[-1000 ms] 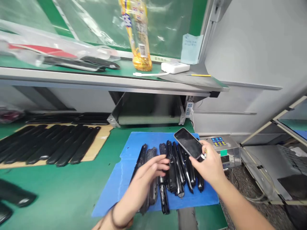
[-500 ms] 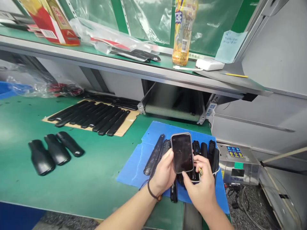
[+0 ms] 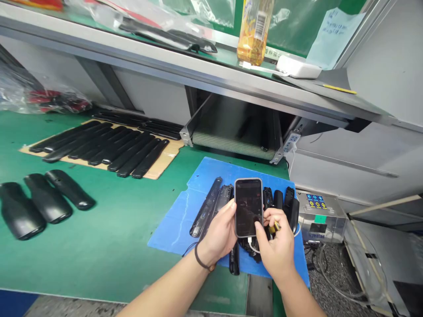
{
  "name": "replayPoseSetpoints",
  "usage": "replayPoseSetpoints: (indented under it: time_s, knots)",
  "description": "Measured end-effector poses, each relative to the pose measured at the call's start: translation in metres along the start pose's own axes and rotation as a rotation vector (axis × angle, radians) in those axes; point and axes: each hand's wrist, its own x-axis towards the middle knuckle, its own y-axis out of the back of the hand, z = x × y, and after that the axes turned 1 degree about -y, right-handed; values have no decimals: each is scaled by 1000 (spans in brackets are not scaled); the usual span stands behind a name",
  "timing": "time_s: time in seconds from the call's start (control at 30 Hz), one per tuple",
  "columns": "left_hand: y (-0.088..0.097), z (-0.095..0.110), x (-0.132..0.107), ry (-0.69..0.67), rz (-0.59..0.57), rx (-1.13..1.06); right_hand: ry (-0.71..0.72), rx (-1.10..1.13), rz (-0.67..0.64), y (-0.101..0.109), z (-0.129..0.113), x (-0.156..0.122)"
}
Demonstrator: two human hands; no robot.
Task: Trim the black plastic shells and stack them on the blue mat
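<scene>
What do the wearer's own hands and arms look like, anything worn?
Left hand and right hand: no gloves. No sleeves on the visible forearms. Left wrist: thin, dark cord bracelet. Right wrist: nothing worn that I can see.

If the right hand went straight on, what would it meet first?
Most likely the phone: the thumb of the right hand overlaps its lower screen, though depth is unclear.

Your bench view's bright, evenly lit. You've got highlights on the black casings (image 3: 51, 200), deep shade under the shelf (image 3: 198, 72), dim phone screen (image 3: 248, 204), soft lettering on the note (image 3: 332, 39), wide-angle stretch at the edges.
</scene>
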Motion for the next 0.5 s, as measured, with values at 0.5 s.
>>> replayPoseSetpoints:
  time_s: [0.5]
  knots:
    - [15, -3, 0, 65, 26, -43, -97, 225, -215, 2, 17, -6]
